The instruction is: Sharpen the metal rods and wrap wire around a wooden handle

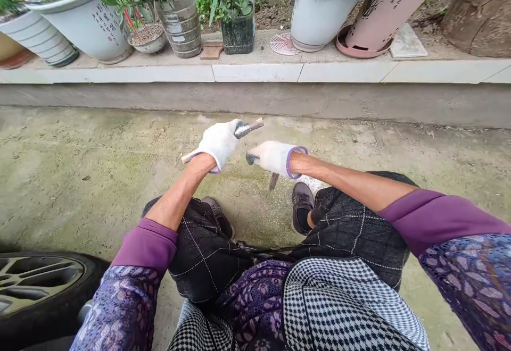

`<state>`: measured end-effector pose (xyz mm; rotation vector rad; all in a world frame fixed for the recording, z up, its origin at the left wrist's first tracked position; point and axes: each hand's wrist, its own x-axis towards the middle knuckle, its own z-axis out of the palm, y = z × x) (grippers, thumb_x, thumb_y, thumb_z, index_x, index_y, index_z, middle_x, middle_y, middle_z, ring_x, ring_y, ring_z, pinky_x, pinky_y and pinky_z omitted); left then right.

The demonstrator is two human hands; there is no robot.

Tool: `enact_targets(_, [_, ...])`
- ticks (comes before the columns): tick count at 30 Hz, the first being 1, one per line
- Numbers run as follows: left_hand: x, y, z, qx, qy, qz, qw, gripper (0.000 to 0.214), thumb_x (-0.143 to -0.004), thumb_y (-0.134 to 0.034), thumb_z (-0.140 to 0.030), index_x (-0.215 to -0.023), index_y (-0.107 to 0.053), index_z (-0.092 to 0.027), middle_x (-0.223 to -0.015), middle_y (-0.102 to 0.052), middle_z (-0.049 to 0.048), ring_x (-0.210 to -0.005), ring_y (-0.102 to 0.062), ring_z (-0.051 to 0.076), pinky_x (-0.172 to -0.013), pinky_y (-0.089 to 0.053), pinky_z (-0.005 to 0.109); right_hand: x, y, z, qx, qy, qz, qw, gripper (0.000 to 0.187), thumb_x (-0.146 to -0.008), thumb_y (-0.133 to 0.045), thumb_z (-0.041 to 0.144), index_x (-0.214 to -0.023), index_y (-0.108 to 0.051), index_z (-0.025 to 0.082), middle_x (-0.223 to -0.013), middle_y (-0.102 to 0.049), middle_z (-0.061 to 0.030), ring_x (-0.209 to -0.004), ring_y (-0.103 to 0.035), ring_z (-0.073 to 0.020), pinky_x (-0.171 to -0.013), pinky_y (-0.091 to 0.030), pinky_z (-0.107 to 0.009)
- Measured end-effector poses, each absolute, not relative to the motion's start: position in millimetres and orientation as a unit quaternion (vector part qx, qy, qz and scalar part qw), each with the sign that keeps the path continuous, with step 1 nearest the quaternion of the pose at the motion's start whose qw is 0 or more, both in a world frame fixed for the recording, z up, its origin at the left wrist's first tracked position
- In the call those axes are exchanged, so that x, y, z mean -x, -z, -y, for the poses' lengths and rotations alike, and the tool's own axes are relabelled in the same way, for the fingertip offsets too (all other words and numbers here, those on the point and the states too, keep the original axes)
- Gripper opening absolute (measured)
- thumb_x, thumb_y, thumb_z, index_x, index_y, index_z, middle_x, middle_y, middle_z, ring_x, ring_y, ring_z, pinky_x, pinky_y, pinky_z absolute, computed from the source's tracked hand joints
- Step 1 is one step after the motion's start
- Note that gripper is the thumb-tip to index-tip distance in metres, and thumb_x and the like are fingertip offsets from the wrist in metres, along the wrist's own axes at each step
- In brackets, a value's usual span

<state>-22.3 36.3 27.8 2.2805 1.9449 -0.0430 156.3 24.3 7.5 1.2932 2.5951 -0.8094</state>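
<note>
In a white work glove with a purple cuff, my left hand [219, 141] is closed round a thin wooden stick [256, 124]. One end of the stick sticks out past the thumb and the other shows behind the wrist. A shiny grey patch lies along it by the fingers; I cannot tell what it is. My right hand [273, 157], gloved alike with dark fingertips, is closed just to the right and lower, apart from the stick. Below it a short brown end [273, 181] pokes out; the rest of that thing is hidden by the hand.
A low tiled ledge [259, 73] runs across the front, bearing potted plants such as a white pot [319, 16] and a pink tilted planter [375, 16]. A car wheel [48, 287] stands at lower left. My shoes [302, 205] rest on the concrete ground [99, 181].
</note>
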Motion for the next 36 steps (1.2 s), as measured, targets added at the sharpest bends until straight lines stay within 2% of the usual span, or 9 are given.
enact_targets(5, [32.4, -13.5, -45.8, -0.741, 0.124, -0.660, -0.009, 0.035, -0.100, -0.041, -0.019, -0.124, -0.066, -0.019, -0.098, -0.076, 0.0161, -0.097, -0.074, 0.030, -0.083, -0.052, 0.037, -152.1, -26.9, -6.2, -0.415, 0.268, -0.868, 0.052, 0.021, -0.097, -0.054, 0.024, -0.097, -0.074, 0.017, -0.096, -0.078, -0.0095, -0.078, -0.065, -0.0178, -0.065, -0.039, -0.027])
enact_targets(9, [12.8, 2.4, -34.3, -0.782, 0.196, -0.591, -0.005, 0.035, -0.098, -0.044, -0.013, -0.125, -0.066, -0.016, -0.099, -0.075, 0.0182, -0.105, -0.074, 0.033, -0.087, -0.053, 0.039, -164.6, -37.4, -12.8, -0.437, 0.240, -0.866, 0.045, 0.023, -0.098, -0.051, 0.024, -0.100, -0.072, 0.016, -0.097, -0.077, -0.0105, -0.079, -0.065, -0.0183, -0.063, -0.035, -0.028])
enact_targets(13, [-10.5, 5.4, -18.4, -0.830, 0.235, -0.506, 0.019, 0.042, -0.096, -0.045, -0.010, -0.132, -0.063, -0.019, -0.099, -0.076, 0.0166, -0.102, -0.075, 0.032, -0.084, -0.053, 0.037, -185.1, -34.9, -29.9, -0.476, 0.196, -0.856, 0.048, 0.023, -0.096, -0.052, 0.022, -0.097, -0.074, 0.016, -0.090, -0.075, -0.0098, -0.073, -0.062, -0.0180, -0.060, -0.032, -0.030])
enact_targets(18, [-9.0, -5.6, -22.0, -0.839, 0.174, -0.515, 0.030, 0.037, -0.099, -0.043, -0.023, -0.127, -0.066, -0.024, -0.092, -0.077, 0.0117, -0.087, -0.076, 0.030, -0.073, -0.052, 0.035, -203.4, -28.7, -52.2, -0.503, 0.260, -0.825, 0.006, 0.026, -0.094, -0.052, 0.020, -0.101, -0.077, 0.017, -0.083, -0.073, -0.0046, -0.066, -0.057, -0.0138, -0.060, -0.037, -0.028])
enact_targets(24, [2.9, -2.9, -29.1, -0.820, 0.060, -0.558, 0.110, 0.033, -0.099, -0.046, -0.041, -0.113, -0.072, -0.025, -0.093, -0.077, 0.0058, -0.080, -0.070, 0.021, -0.073, -0.047, 0.029, -196.4, -28.6, -62.2, -0.485, 0.366, -0.792, -0.056, 0.023, -0.090, -0.053, 0.013, -0.095, -0.075, 0.016, -0.079, -0.069, -0.0017, -0.062, -0.051, -0.0105, -0.057, -0.039, -0.023])
enact_targets(27, [7.6, -2.2, -28.9, -0.803, -0.019, -0.574, 0.162, 0.031, -0.096, -0.050, -0.038, -0.109, -0.073, -0.022, -0.089, -0.075, 0.0036, -0.076, -0.065, 0.017, -0.072, -0.046, 0.027, -187.3, -28.0, -57.2, -0.494, 0.433, -0.750, -0.072, 0.022, -0.088, -0.052, 0.010, -0.087, -0.073, 0.015, -0.066, -0.059, 0.0010, -0.055, -0.046, -0.0097, -0.052, -0.036, -0.023])
enact_targets(30, [11.7, -4.0, -30.6, -0.774, -0.094, -0.590, 0.210, 0.028, -0.093, -0.053, -0.033, -0.103, -0.074, -0.018, -0.088, -0.074, 0.0029, -0.074, -0.060, 0.015, -0.070, -0.045, 0.025, -176.1, -23.9, -49.0, -0.501, 0.486, -0.710, -0.092, 0.022, -0.090, -0.050, 0.011, -0.088, -0.072, 0.015, -0.059, -0.051, 0.0027, -0.051, -0.043, -0.0097, -0.048, -0.034, -0.023])
enact_targets(33, [14.5, -4.8, -35.1, -0.747, -0.117, -0.618, 0.213, 0.027, -0.094, -0.053, -0.032, -0.100, -0.074, -0.016, -0.088, -0.074, 0.0042, -0.074, -0.060, 0.015, -0.070, -0.046, 0.025, -165.4, -18.3, -42.7, -0.500, 0.473, -0.716, -0.114, 0.020, -0.092, -0.051, 0.015, -0.088, -0.071, 0.015, -0.063, -0.057, 0.0006, -0.051, -0.046, -0.0096, -0.049, -0.035, -0.023])
enact_targets(36, [15.2, -2.6, -40.9, -0.739, -0.081, -0.645, 0.177, 0.028, -0.096, -0.051, -0.032, -0.107, -0.073, -0.018, -0.098, -0.077, 0.0073, -0.084, -0.067, 0.019, -0.077, -0.049, 0.027, -158.7, -17.2, -39.5, -0.499, 0.400, -0.764, -0.086, 0.022, -0.093, -0.049, 0.014, -0.095, -0.070, 0.015, -0.076, -0.067, -0.0039, -0.058, -0.053, -0.0108, -0.055, -0.040, -0.024])
